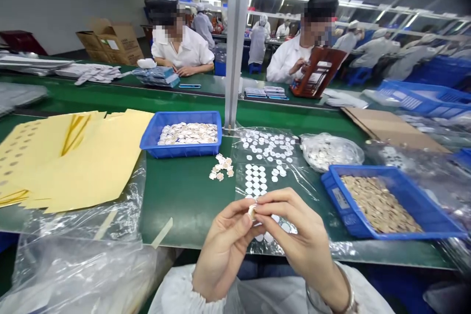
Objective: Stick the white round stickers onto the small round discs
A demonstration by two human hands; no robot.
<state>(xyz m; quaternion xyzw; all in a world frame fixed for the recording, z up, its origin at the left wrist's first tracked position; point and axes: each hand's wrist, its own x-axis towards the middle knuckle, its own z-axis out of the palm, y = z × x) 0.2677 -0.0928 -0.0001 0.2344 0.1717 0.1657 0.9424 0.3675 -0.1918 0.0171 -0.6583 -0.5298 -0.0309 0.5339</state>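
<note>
My left hand [230,240] and my right hand [298,228] meet over the front of the bench, pinching one small round disc [252,211] between the fingertips. The disc looks white at its edge and tan inside; the fingers hide part of it. Beneath and beyond the hands, white round pieces [256,179] lie in rows on a clear plastic sheet [301,189]. More white rounds [270,144] are scattered behind those rows. To the left of the sheet sits a small loose pile of white-and-tan discs [222,167].
A blue bin [180,150] at the back holds white-rimmed discs; another blue bin [353,228] at right holds tan pieces. Yellow sheets [91,167] cover the left. A plastic bag [331,151] of white pieces lies near a metal post [235,44]. Two people sit across the bench.
</note>
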